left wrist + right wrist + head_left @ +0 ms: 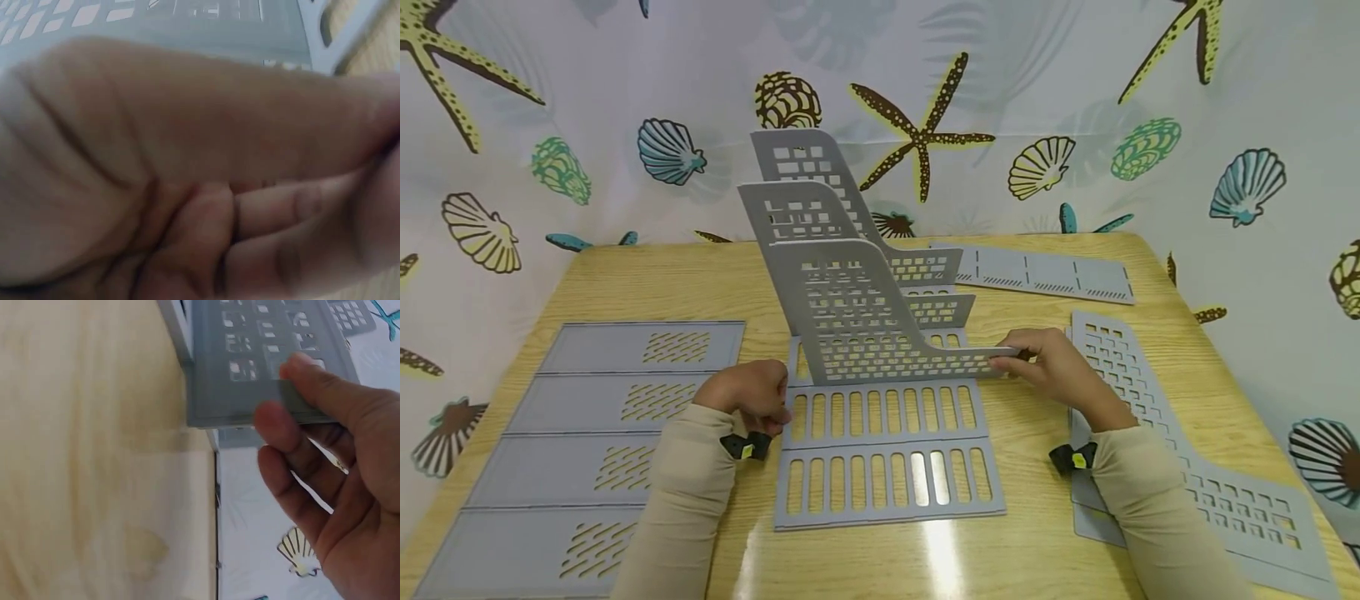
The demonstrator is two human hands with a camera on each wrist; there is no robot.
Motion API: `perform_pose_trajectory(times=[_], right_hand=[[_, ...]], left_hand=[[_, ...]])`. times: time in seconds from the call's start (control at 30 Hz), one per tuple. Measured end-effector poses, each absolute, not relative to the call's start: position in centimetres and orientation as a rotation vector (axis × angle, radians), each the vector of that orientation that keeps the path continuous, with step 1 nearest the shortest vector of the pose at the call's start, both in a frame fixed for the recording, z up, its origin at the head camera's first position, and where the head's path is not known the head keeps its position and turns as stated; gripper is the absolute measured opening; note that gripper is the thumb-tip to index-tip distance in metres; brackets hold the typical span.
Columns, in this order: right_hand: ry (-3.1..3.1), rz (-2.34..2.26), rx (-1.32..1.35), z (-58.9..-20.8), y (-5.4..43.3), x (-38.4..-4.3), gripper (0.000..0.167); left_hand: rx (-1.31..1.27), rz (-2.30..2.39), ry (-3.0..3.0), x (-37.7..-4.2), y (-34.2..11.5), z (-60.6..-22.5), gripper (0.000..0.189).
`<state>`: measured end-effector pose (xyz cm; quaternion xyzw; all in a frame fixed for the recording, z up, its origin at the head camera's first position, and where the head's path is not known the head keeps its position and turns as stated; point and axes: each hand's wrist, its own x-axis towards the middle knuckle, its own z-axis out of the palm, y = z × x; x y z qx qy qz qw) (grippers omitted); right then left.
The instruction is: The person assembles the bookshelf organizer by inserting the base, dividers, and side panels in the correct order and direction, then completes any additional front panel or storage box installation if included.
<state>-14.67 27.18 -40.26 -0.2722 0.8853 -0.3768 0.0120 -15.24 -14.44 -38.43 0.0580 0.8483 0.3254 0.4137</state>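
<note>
A grey slotted base panel lies flat on the wooden table. Three grey perforated L-shaped side panels stand upright across its far part, one behind another. My right hand pinches the low right end of the nearest side panel; in the right wrist view, thumb and fingers grip that panel's corner. At the base panel's left edge, my left hand has curled fingers and pinches the edge. The left wrist view shows mostly the hand, blurred, with its fingertips cut off at the frame's side.
A large grey folded panel with slanted slots lies at the left. Another perforated L-shaped panel lies flat at the right, over a further grey piece. Behind is a long grey strip. A shell-patterned cloth hangs around the table.
</note>
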Motion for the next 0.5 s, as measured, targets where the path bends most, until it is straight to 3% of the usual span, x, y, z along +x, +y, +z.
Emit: perform_pose_trajectory(times=[0.5], right_hand=[[2.754,-1.183,-0.895,-40.9,25.4,-14.3,0.008]], left_hand=[[0.343,0.991,1.894,-16.0,-16.4,-39.9,0.016]])
